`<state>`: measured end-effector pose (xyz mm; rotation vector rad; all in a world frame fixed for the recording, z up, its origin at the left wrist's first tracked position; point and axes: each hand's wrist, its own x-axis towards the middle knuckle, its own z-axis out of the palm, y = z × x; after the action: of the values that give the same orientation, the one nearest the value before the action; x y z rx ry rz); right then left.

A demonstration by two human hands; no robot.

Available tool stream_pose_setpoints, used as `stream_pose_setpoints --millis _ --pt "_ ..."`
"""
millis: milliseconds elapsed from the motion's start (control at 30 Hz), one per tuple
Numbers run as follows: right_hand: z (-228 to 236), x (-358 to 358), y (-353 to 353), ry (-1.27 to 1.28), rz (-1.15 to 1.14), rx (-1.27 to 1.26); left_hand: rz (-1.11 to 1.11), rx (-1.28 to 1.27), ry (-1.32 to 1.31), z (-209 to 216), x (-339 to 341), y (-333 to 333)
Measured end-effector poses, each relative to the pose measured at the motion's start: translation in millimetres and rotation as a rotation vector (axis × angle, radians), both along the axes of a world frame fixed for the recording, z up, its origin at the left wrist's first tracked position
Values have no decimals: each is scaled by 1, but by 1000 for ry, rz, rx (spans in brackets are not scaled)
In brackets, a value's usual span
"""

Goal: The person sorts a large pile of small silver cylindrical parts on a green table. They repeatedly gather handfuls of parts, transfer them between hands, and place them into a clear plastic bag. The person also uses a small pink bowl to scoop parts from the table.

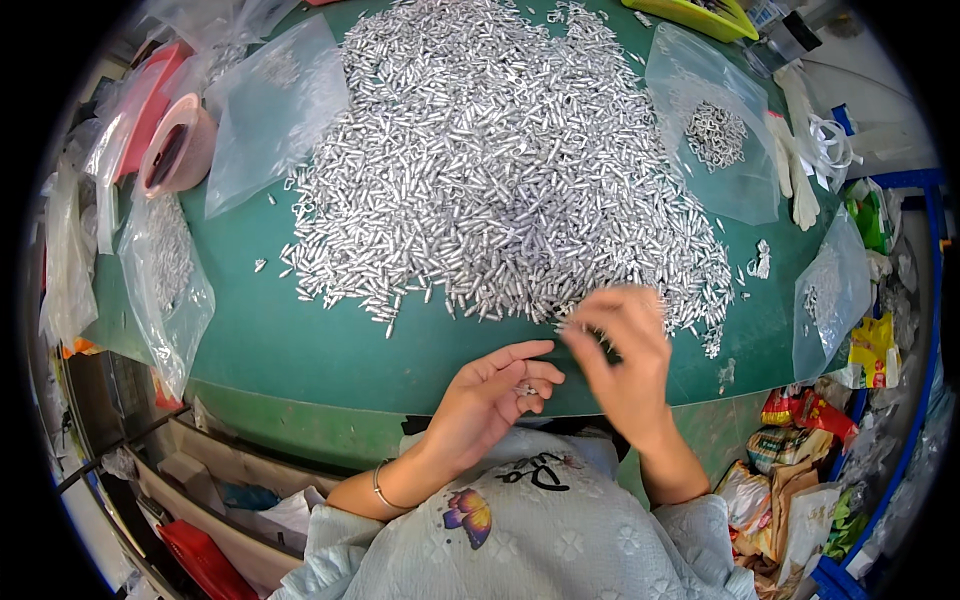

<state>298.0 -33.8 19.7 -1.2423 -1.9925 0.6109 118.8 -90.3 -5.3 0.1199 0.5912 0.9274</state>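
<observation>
A broad heap of small silvery metal parts (500, 170), pointed and bullet-like in shape, covers the middle of the green table (250, 345). My left hand (490, 396) is at the table's front edge, palm up with fingers curled, and small metal pieces (526, 389) show among them. To its right, my right hand (630, 350) is at the near edge of the heap, thumb and fingers bent toward the parts. Motion smears its fingertips, so whether it grips anything cannot be made out.
Clear plastic bags (280, 110) lie left of the heap, near a pink tub (180, 145). On the right, another bag (700, 170) bears a pile of small metal links (716, 136), beside white gloves (795, 170). A yellow tray (700, 15) stands at the far right.
</observation>
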Motion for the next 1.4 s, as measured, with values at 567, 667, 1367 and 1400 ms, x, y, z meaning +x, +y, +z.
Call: stream_pose_setpoints --millis 567,667,1367,1400 --pt "-14 0 10 520 -235 -234 209 -13 -100 15 -29 32" --pt "-11 9 10 937 -161 -513 256 167 213 18 -31 30" --pt "3 3 18 1355 77 -840 132 1051 1823 0 -5 50" --pt "8 2 20 1460 121 -896 118 1035 1829 0 -3 50"
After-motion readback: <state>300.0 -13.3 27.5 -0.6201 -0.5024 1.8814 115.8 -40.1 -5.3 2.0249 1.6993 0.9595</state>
